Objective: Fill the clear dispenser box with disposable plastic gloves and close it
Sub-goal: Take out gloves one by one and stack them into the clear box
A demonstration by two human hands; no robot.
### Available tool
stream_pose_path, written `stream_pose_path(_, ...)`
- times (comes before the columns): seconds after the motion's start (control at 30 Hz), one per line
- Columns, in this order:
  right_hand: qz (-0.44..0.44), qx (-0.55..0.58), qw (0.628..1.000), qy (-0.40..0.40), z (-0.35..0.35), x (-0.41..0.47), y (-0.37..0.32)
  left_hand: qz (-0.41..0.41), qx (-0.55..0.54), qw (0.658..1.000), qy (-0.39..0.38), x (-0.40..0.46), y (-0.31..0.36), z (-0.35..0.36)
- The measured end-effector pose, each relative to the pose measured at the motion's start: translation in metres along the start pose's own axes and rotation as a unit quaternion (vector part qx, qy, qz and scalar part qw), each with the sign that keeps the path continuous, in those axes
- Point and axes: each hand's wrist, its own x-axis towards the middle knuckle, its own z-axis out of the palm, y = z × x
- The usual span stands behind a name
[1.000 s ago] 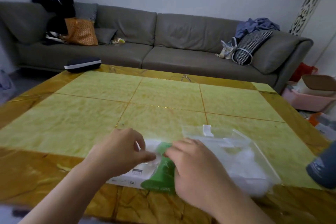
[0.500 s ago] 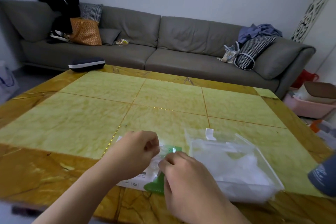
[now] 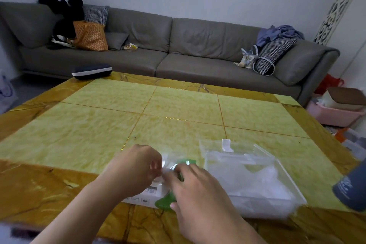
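Two hands, left hand [image 3: 136,168] and right hand [image 3: 196,190], pinch clear film at a green-and-white glove packet [image 3: 156,194] by the bench's [image 3: 99,134] near edge; just right stands the clear dispenser box [image 3: 253,180], holding gloves.

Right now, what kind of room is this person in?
Most likely a home living room. A long grey sofa with cushions and bags on it stands behind a big yellow table, where both hands work at a glove packet beside a clear box.

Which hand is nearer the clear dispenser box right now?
Right. The right hand lies just beside the clear dispenser box, on its left side; the left hand is farther left, beyond it.
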Motion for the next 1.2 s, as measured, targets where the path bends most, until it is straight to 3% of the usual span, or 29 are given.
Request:
stream_pose_path(0.17,0.001,-0.005,1.000,-0.025,0.006,0.002,-0.001,0.021,-0.105,0.994,0.030,0.002,0.000,0.004)
stream_pose_path(0.4,0.002,-0.010,0.998,-0.056,0.003,0.005,0.000,0.039,-0.309,0.948,0.070,-0.003,0.023,-0.006)
stream_pose_path(0.63,0.015,-0.017,0.995,-0.097,-0.003,0.006,-0.002,0.034,-0.290,0.934,0.207,0.000,0.024,-0.013)
stream_pose_path(0.77,0.025,-0.003,0.995,-0.101,-0.004,0.006,-0.002,0.053,-0.351,0.876,0.325,-0.003,0.030,-0.031)
stream_pose_path(0.9,0.063,0.107,0.989,-0.078,-0.023,0.000,0.000,0.013,-0.463,0.828,0.317,-0.008,0.036,-0.041)
stream_pose_path(0.97,0.119,0.255,0.960,0.015,-0.036,-0.002,0.006,-0.013,-0.530,0.800,0.280,-0.009,0.036,-0.041)
stream_pose_path(1.07,0.150,0.425,0.883,0.128,-0.047,0.000,0.021,-0.033,-0.622,0.753,0.212,-0.010,0.040,-0.040)
stream_pose_path(1.2,0.135,0.577,0.803,0.065,-0.052,0.003,0.028,-0.017,-0.693,0.712,0.110,-0.014,0.056,-0.034)
